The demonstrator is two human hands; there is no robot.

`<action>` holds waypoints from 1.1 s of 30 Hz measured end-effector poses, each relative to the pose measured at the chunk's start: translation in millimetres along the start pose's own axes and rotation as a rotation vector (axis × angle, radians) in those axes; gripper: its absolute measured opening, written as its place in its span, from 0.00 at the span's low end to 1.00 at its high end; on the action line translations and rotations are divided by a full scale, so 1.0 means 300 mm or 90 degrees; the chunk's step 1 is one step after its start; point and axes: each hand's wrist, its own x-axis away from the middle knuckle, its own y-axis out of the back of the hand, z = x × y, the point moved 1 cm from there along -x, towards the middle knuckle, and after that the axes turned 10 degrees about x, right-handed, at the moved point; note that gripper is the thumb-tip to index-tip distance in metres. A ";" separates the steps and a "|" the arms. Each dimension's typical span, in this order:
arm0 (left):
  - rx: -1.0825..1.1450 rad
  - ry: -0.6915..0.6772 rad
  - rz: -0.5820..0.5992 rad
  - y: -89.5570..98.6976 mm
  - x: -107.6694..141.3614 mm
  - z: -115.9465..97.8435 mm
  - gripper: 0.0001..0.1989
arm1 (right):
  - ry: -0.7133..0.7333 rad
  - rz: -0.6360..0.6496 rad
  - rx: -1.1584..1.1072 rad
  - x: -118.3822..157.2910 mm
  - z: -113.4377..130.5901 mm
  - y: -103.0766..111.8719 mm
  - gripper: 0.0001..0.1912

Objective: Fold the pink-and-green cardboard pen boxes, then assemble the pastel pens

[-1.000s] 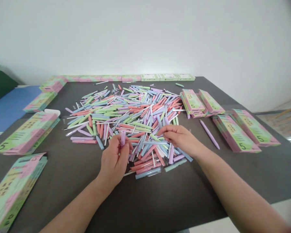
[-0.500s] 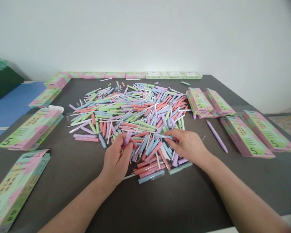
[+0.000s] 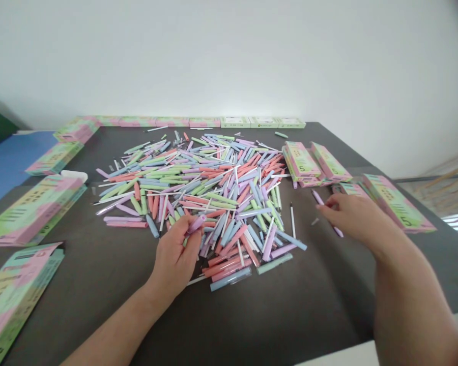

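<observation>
My left hand (image 3: 177, 251) is closed around a light purple pen barrel (image 3: 197, 222), whose open end points up and to the right. It is just over the near left side of a large heap of pen parts (image 3: 183, 178) in purple, blue, green and red, with white refills among them. On the right, my right hand (image 3: 353, 216) has its fingertips pinched at the middle of a purple pen (image 3: 337, 231) lying on the table. The fingers hide part of that pen. A white refill (image 3: 292, 221) lies between the heap and this hand.
Stacked pen boxes (image 3: 301, 161) stand right of the heap, and another box (image 3: 399, 203) lies beyond my right hand. Larger boxes (image 3: 34, 208) lie along the left. A row of boxes (image 3: 171, 121) lines the dark table's (image 3: 267, 320) back edge by the wall.
My right hand has let go of a blue pen barrel at the heap and moved right to the purple pen. My left hand still holds its barrel. The view has shifted slightly right.
</observation>
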 end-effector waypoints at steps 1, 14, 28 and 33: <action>-0.004 -0.004 0.003 0.000 0.000 0.000 0.06 | 0.011 0.032 0.029 0.003 -0.004 -0.022 0.15; -0.105 -0.188 0.181 -0.035 0.007 -0.019 0.11 | 0.106 0.066 0.057 -0.022 0.148 -0.099 0.13; -0.147 -0.277 0.248 -0.052 0.009 -0.020 0.14 | 0.361 -0.053 -0.169 0.079 0.329 0.064 0.13; -0.150 -0.281 0.266 -0.046 0.008 -0.018 0.13 | 0.453 -0.026 -0.103 0.084 0.419 0.032 0.15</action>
